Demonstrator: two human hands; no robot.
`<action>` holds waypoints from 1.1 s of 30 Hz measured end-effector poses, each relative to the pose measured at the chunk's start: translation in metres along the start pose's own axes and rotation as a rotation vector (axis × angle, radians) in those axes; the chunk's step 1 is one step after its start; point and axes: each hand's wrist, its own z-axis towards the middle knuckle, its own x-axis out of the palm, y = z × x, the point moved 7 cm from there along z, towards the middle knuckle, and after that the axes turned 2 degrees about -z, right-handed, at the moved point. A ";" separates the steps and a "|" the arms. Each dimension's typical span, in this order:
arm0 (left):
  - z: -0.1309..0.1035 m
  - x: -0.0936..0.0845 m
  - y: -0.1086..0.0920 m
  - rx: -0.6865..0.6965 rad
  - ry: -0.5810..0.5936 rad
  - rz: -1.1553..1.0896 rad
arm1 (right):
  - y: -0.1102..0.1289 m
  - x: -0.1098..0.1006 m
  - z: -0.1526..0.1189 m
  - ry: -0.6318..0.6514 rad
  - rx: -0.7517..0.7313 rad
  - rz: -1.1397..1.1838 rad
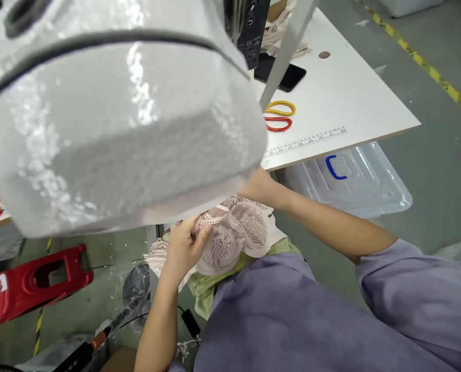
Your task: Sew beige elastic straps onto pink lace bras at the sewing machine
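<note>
A pale pink lace bra [224, 248] lies across my lap, below the large white sewing machine head [137, 129]. My left hand [187, 243] is closed on its edge near a dotted pink strap or band [211, 217], thumb and fingers pinched together. Farther to the right, my right hand [259, 183] reaches to the bra's far side under the machine. The machine head covers its fingers, so their grip is hidden. Green cloth [203, 292] lies beneath the bra, over my lap.
On the white table [354, 88] are scissors [280, 116] with yellow and red handles, a black phone [292, 77] and a printed ruler strip [307, 140]. A clear lidded box [369, 181] stands below. A red plastic stool [32, 284] is on the floor at left.
</note>
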 end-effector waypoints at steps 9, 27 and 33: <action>-0.014 0.006 -0.023 -0.226 -0.069 -0.320 | 0.000 0.016 0.010 0.065 -0.035 -0.093; 0.010 -0.006 -0.036 -0.131 -0.086 -0.152 | -0.008 0.019 0.018 0.105 -0.091 -0.022; 0.010 -0.004 -0.033 -0.169 -0.084 -0.141 | -0.010 0.018 0.020 0.115 -0.097 -0.005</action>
